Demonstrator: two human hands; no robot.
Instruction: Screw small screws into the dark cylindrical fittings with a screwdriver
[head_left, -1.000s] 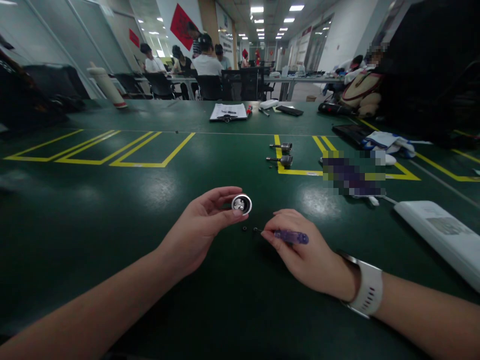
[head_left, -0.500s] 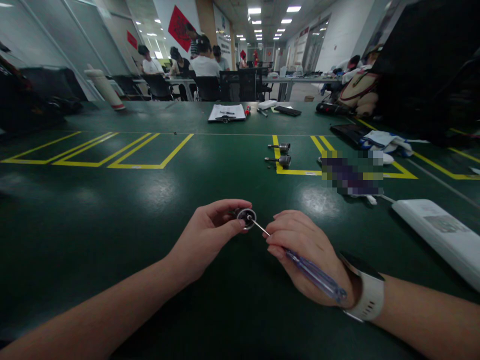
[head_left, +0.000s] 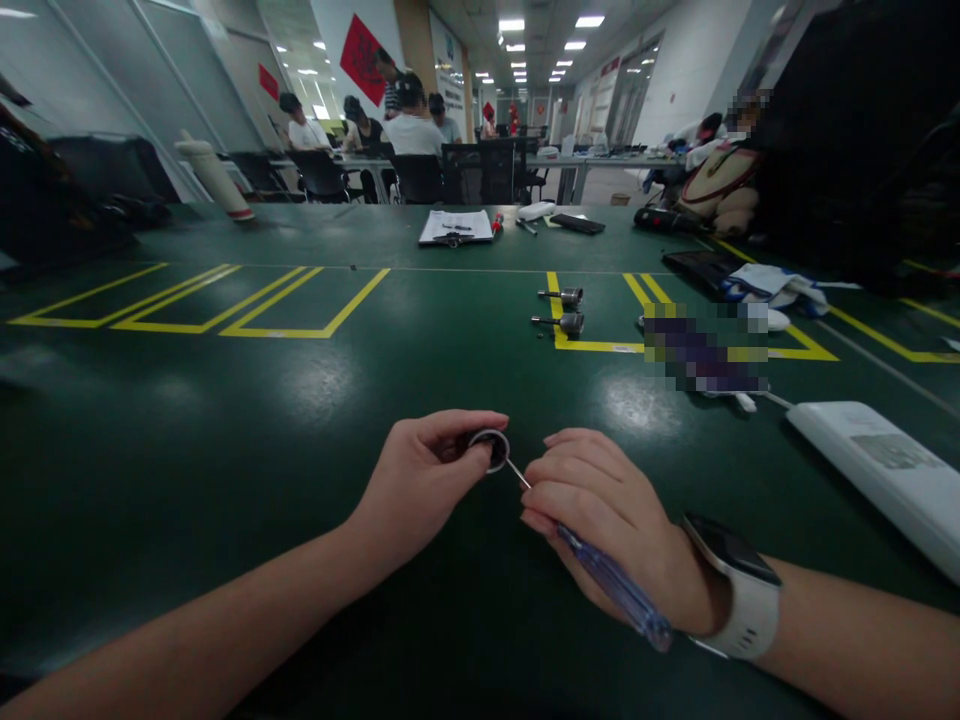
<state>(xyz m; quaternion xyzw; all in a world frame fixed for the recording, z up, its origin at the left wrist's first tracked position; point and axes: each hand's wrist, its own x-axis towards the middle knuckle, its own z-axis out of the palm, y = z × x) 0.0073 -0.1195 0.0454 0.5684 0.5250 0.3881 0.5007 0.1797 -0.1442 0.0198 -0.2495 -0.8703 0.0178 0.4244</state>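
My left hand (head_left: 424, 475) is closed round a small metal hole saw (head_left: 501, 447), its round rim facing me and to the right. The thumb lies across the opening and hides part of the inside. In my right hand (head_left: 600, 510) is a screwdriver (head_left: 611, 585) with a clear bluish-purple handle, the fingers pinching near the base of its thin shaft. The shaft reaches the right side of the hole saw's rim; I cannot tell how far in its tip goes. Farther up the table lie two more hole saws with shanks, an upper one (head_left: 571, 296) and a lower one (head_left: 571, 322).
Yellow tape outlines (head_left: 592, 346) mark the green table (head_left: 247, 430). To the right are a white device (head_left: 877, 460), a blurred-out object (head_left: 697, 350) and a white-and-blue cloth (head_left: 776, 285). A clipboard (head_left: 456, 226) and a pale bottle (head_left: 214, 178) stand farther back. People sit beyond.
My right hand has shifted slightly left and down, the screwdriver's handle dropping lower. The hole saw has turned a little in my left hand, and the screwdriver's tip no longer shows at its centre.
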